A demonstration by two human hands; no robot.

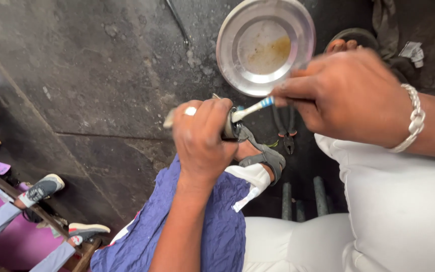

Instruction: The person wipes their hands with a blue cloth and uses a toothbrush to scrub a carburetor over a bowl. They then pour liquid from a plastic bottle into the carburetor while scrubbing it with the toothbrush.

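Observation:
My left hand, with a ring on one finger, is closed around a small metal part held over my knee. My right hand, with a silver chain bracelet at the wrist, grips a toothbrush with a white and blue handle. The brush head touches the metal part at my left fingers. Most of the part is hidden inside my fist.
A round steel plate with a yellowish stain lies on the dark stone floor behind the hands. Pliers lie below the plate. A blue cloth covers my left leg above a grey sandal. Another person's shoes show at the left edge.

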